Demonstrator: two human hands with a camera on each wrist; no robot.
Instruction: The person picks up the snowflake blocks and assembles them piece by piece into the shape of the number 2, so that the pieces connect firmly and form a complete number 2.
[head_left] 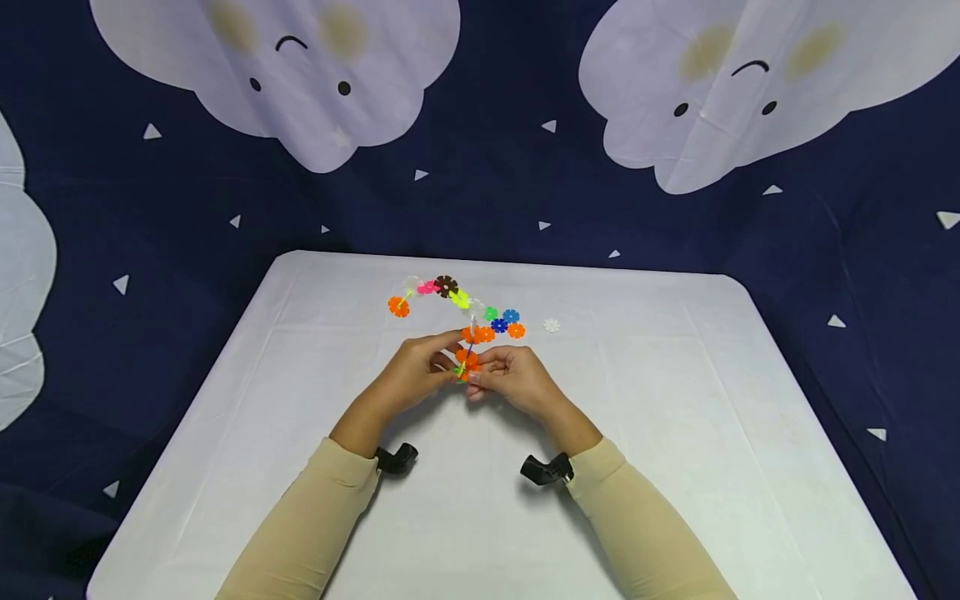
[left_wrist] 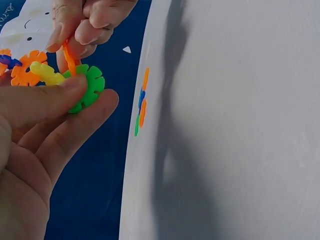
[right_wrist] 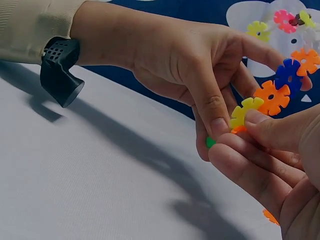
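Both hands meet over the middle of the table at one end of a long chain of slotted plastic flower discs. My left hand (head_left: 420, 364) pinches a green disc (left_wrist: 93, 90) between thumb and fingers. From the right, my right hand (head_left: 519, 381) grips an orange disc (left_wrist: 69, 59), seen edge-on against the green one. A yellow disc (right_wrist: 246, 114) sits beside these, followed by an orange disc (right_wrist: 271, 97) and a dark blue disc (right_wrist: 288, 79). Farther along, the chain curves away past a brown disc (head_left: 446, 287) to an orange end disc (head_left: 399, 307). Fingers hide part of the joint.
A small joined group of discs, with a light blue disc (head_left: 511, 317) and an orange disc (head_left: 516, 331), lies on the white table (head_left: 675, 467) beyond the right hand. A single white disc (head_left: 551, 326) lies right of it. Dark cloud-patterned cloth (head_left: 495, 142) hangs behind.
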